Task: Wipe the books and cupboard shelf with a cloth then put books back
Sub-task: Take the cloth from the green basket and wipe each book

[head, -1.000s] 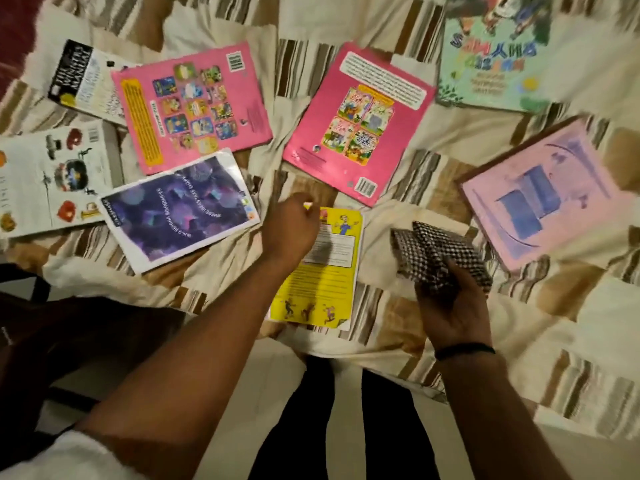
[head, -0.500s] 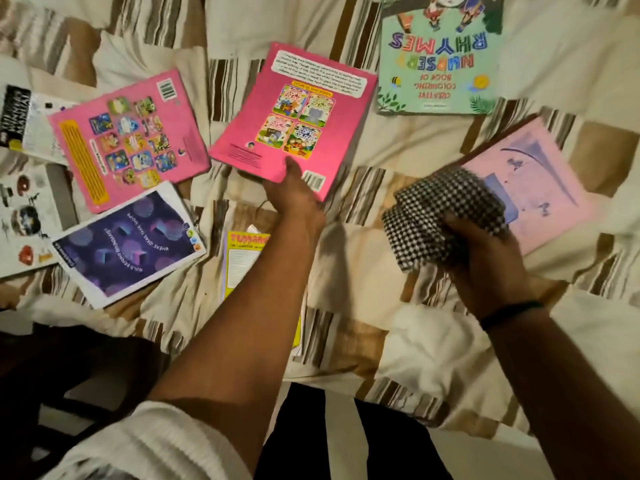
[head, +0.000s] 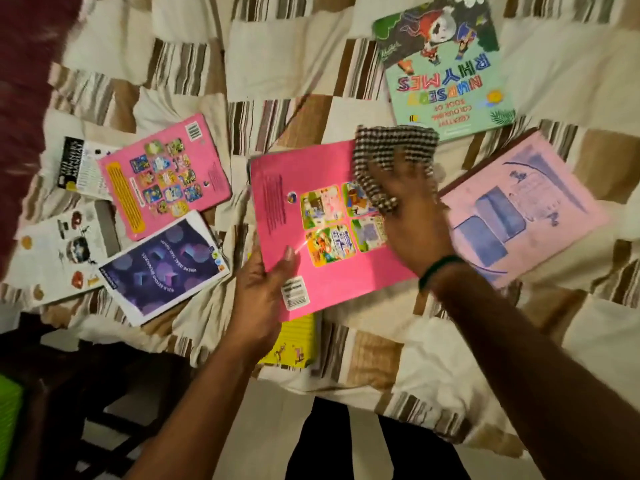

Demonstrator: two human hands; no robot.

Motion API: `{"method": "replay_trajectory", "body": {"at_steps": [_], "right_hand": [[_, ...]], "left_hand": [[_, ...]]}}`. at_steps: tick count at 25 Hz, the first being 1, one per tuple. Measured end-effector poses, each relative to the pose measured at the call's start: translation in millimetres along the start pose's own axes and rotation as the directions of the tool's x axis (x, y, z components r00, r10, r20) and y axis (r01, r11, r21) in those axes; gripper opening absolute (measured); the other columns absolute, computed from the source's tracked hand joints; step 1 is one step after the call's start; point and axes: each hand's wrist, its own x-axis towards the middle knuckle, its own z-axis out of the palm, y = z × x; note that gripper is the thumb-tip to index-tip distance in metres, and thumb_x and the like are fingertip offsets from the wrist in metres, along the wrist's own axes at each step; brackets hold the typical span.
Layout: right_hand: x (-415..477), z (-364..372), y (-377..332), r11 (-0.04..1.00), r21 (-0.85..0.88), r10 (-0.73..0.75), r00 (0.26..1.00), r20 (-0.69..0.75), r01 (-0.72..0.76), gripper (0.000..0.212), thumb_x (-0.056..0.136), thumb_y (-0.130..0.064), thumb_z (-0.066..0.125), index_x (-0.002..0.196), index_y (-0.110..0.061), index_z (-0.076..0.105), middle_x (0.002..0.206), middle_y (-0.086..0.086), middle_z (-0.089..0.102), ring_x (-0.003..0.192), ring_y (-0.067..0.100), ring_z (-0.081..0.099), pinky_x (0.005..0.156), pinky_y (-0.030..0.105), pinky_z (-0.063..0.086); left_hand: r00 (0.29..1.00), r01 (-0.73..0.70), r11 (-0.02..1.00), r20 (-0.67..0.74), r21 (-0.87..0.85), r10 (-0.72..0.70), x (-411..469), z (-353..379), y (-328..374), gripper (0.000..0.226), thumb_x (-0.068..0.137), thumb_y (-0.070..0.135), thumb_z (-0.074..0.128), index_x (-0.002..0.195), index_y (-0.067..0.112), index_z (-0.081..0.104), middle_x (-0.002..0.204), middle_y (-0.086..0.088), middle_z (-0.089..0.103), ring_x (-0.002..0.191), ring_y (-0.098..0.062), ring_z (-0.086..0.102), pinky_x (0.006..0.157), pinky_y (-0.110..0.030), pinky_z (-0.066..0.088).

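Pink book [head: 332,237] lifted above bed [head: 311,74], back cover up, tilted. Left hand [head: 263,292] clamped on its lower left corner, thumb on cover beside barcode. Right hand [head: 412,216] presses checked cloth [head: 391,150] flat against book's upper right part, fingers spread over the cloth. Yellow book [head: 294,344] lies partly hidden under pink one. Second pink book [head: 166,174] and purple book [head: 166,265] lie left on striped bedcover; green rhymes book [head: 446,67] and pale pink book [head: 523,209] lie right.
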Motion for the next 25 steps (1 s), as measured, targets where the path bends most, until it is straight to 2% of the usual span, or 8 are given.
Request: {"method": "replay_trajectory", "body": {"at_steps": [4, 7, 10, 12, 15, 17, 21, 25], "right_hand": [[-47, 27, -45, 0.768, -0.036, -0.597, 0.734, 0.324, 0.64, 0.078, 0.084, -0.004, 0.052, 0.153, -0.032, 0.029, 0.164, 0.006, 0.025, 0.151, 0.042, 0.014, 0.123, 0.057, 0.014], [-18, 31, -14, 0.985, -0.002, -0.175, 0.983, 0.059, 0.175, 0.048, 0.094, -0.02, 0.046, 0.139, -0.034, 0.054, 0.152, 0.008, 0.048, 0.142, 0.034, 0.042, 0.118, 0.033, 0.031], [-6, 8, -23, 0.897, 0.319, 0.351, 0.932, -0.096, -0.305, 0.04, 0.095, -0.026, 0.043, 0.122, -0.012, 0.068, 0.118, 0.017, 0.069, 0.105, 0.03, 0.066, 0.083, 0.014, 0.041], [-17, -14, -58, 0.809, 0.567, 0.285, 0.947, -0.147, -0.155, 0.034, 0.096, -0.011, 0.055, 0.129, -0.007, 0.064, 0.126, 0.01, 0.066, 0.11, 0.019, 0.065, 0.095, 0.026, 0.05], [-45, -27, -144, 0.808, 0.587, -0.064, 0.998, 0.0, 0.052, 0.041, 0.091, -0.013, 0.067, 0.132, -0.017, 0.064, 0.13, -0.012, 0.067, 0.124, 0.006, 0.059, 0.109, 0.035, 0.047], [-83, 9, -215, 0.795, 0.595, -0.357, 0.883, 0.306, 0.115, 0.041, 0.091, -0.023, 0.069, 0.131, -0.032, 0.064, 0.134, -0.018, 0.063, 0.127, 0.0, 0.056, 0.109, 0.029, 0.045], [-156, 114, -301, 0.705, 0.637, -0.639, 0.667, 0.382, 0.311, 0.049, 0.095, -0.018, 0.054, 0.144, -0.019, 0.05, 0.16, 0.002, 0.036, 0.153, 0.017, 0.021, 0.126, 0.036, 0.013], [-185, 210, -323, 0.84, 0.543, -0.369, 0.742, 0.56, 0.009, 0.037, 0.097, -0.01, 0.058, 0.134, -0.017, 0.064, 0.144, 0.0, 0.057, 0.139, 0.01, 0.046, 0.116, 0.049, 0.036]], "left_hand": [[0.999, -0.033, 0.988, 0.007, -0.152, 0.034, -18, -19, -11, 0.039, 0.096, -0.008, 0.05, 0.131, 0.006, 0.058, 0.12, -0.011, 0.072, 0.101, -0.025, 0.072, 0.086, -0.041, 0.057], [0.999, 0.01, 0.998, 0.031, -0.063, -0.008, -36, -56, -6, 0.028, 0.1, 0.002, 0.053, 0.125, 0.009, 0.065, 0.111, -0.011, 0.075, 0.094, -0.027, 0.074, 0.082, -0.043, 0.06], [0.987, -0.162, 0.971, 0.053, 0.176, 0.155, -54, -115, 9, 0.027, 0.096, -0.004, 0.058, 0.111, 0.014, 0.071, 0.102, 0.004, 0.078, 0.094, -0.013, 0.073, 0.083, -0.035, 0.059], [0.884, -0.466, 0.785, 0.256, 0.408, 0.392, -61, -162, 26, 0.039, 0.09, -0.011, 0.057, 0.113, 0.016, 0.074, 0.118, 0.006, 0.074, 0.113, -0.014, 0.068, 0.099, -0.041, 0.052], [0.535, -0.774, -0.079, 0.716, 0.628, 0.45, -80, -236, 56, 0.043, 0.096, -0.001, 0.052, 0.128, 0.019, 0.07, 0.144, -0.004, 0.058, 0.133, -0.025, 0.055, 0.106, -0.054, 0.04], [0.456, -0.742, -0.332, 0.801, 0.583, 0.386, -103, -276, 67, 0.038, 0.106, 0.01, 0.038, 0.131, 0.013, 0.067, 0.144, -0.011, 0.057, 0.135, -0.03, 0.053, 0.109, -0.056, 0.039], [0.448, -0.705, -0.415, 0.815, 0.575, 0.367, -171, -348, 43, 0.032, 0.108, 0.012, 0.037, 0.128, 0.008, 0.063, 0.125, -0.02, 0.067, 0.12, -0.039, 0.063, 0.106, -0.055, 0.044], [0.616, -0.626, -0.288, 0.686, 0.725, 0.387, -238, -418, -5, 0.039, 0.107, 0.012, 0.036, 0.129, 0.004, 0.067, 0.137, -0.022, 0.059, 0.13, -0.036, 0.057, 0.102, -0.055, 0.047]]}}
